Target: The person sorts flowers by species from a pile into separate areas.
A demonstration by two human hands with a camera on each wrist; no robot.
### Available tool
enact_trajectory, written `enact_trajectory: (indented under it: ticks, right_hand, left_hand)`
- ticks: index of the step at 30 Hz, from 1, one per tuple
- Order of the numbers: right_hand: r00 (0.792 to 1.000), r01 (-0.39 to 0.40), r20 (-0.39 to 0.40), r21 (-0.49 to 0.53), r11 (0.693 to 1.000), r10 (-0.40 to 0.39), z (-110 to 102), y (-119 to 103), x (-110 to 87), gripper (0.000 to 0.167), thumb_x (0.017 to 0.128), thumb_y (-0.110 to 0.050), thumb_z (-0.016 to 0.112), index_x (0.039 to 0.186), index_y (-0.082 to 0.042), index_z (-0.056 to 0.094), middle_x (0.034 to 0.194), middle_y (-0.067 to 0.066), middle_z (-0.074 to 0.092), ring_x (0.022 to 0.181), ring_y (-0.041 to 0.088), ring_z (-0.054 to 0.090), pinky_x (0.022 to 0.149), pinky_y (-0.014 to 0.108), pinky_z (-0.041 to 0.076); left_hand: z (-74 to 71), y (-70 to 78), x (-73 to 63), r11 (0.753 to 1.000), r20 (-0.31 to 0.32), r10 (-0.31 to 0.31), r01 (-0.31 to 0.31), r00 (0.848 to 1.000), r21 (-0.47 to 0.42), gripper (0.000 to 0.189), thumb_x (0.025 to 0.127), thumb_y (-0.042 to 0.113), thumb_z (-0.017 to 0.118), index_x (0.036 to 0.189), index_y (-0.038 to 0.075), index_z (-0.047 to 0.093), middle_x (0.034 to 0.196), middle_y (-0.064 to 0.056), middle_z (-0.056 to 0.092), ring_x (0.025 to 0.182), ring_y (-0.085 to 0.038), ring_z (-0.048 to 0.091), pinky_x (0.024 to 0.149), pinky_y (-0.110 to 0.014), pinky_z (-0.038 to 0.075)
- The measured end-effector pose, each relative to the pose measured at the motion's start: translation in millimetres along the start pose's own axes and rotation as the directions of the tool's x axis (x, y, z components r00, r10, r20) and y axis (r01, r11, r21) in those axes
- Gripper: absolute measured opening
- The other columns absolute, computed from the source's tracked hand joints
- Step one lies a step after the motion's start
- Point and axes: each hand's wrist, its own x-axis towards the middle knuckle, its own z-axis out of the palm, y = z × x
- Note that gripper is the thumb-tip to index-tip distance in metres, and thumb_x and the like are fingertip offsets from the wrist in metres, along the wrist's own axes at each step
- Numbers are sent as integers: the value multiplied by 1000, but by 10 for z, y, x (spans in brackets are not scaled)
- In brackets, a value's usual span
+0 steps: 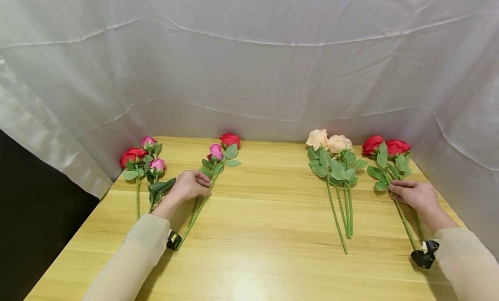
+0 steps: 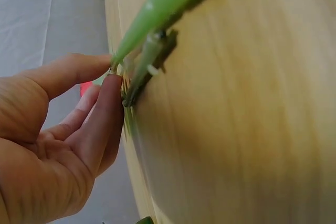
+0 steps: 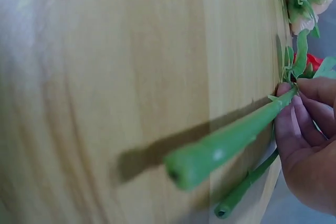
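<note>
My left hand [image 1: 191, 185] pinches the green stem of a red rose [image 1: 230, 140] between thumb and fingertips, low over the table. Beside that bloom lies a pink rose [image 1: 216, 151], its stem partly behind the hand. In the left wrist view, the pinched stem [image 2: 157, 11] runs toward the camera above a second stem [image 2: 147, 61]. On the right side, my right hand [image 1: 416, 194] pinches the stem of another red rose [image 1: 372, 145]. Its stem end [image 3: 210, 156] stands off the table over its shadow in the right wrist view. A further red rose [image 1: 397, 147] lies alongside.
Two peach roses [image 1: 339, 143] with several stems lie right of the middle on the wooden table [image 1: 265, 205]. At the left edge are a red rose [image 1: 132, 156] and two pink roses [image 1: 157, 165]. A pale cloth [image 1: 249, 76] hangs behind the table.
</note>
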Motion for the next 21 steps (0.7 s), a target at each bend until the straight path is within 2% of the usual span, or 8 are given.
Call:
enact_trajectory:
  ticks: [5, 7, 9, 11, 13, 15, 17, 21]
  right_hand:
    - [999, 36, -13, -65, 997, -37, -13, -4, -20, 51, 99, -25, 70, 132, 14, 63, 84, -27, 62, 71, -10, 63, 64, 12, 55]
    - [998, 45, -38, -122, 991, -50, -11, -8, -27, 54, 99, -25, 70, 134, 14, 61, 91, -17, 68, 71, -12, 59, 63, 10, 52]
    - [997, 38, -65, -177, 983, -50, -4, -10, -27, 54, 98, -25, 70, 136, 12, 61, 102, 1, 75, 76, -10, 58, 63, 9, 50]
    - [996, 32, -79, -213, 977, -50, 5, -13, -29, 54, 98, -24, 69, 138, 11, 60, 123, 23, 71, 88, 3, 63, 65, 9, 48]
    - [994, 31, -95, -248, 968, -56, 14, -9, -29, 53, 98, -22, 69, 138, 10, 60, 138, 31, 60, 105, 22, 63, 66, 9, 45]
    - [993, 27, -107, -270, 962, -58, 18, -6, -30, 52, 97, -22, 69, 138, 9, 60, 133, 23, 67, 118, 39, 54, 66, 9, 42]
    - [993, 30, -106, -255, 966, -59, 19, -5, -32, 52, 97, -20, 68, 139, 9, 60, 115, 4, 77, 128, 45, 49, 66, 8, 43]
    - [994, 38, -92, -204, 978, -58, 11, 1, -37, 53, 98, -22, 68, 141, 9, 58, 87, -32, 69, 107, 7, 60, 68, 4, 44]
  left_hand:
    - [8, 11, -11, 999, -12, -30, 29, 999, -33, 33, 85, -3, 78, 117, -4, 66, 108, -16, 71, 78, -19, 68, 70, -31, 63]
    - [6, 9, -12, 999, -19, -29, 28, 999, -37, 33, 85, -3, 77, 117, -4, 66, 108, -17, 71, 77, -19, 68, 69, -31, 63]
    - [2, 5, -10, 999, -22, -26, 25, 999, -41, 34, 85, -4, 76, 117, -5, 66, 108, -18, 71, 76, -18, 68, 68, -30, 63]
    - [-2, 1, -10, 998, -23, -26, 25, 999, -54, 34, 86, -4, 76, 118, -6, 65, 109, -19, 71, 77, -18, 67, 69, -30, 62]
    - [-1, 0, -7, 997, -20, -30, 28, 999, -68, 34, 86, -4, 75, 118, -6, 65, 110, -19, 71, 79, -18, 68, 69, -30, 62]
    - [0, -2, -7, 996, -16, -32, 30, 999, -80, 34, 87, -5, 75, 119, -6, 64, 111, -20, 71, 81, -19, 68, 71, -31, 63]
    - [0, -2, -9, 995, -12, -34, 33, 999, -91, 35, 88, -4, 75, 120, -7, 64, 113, -20, 71, 82, -20, 68, 72, -32, 63]
    - [-1, 3, -16, 993, -6, -34, 33, 999, -112, 36, 88, -4, 75, 123, -8, 64, 116, -23, 71, 83, -20, 70, 74, -32, 64]
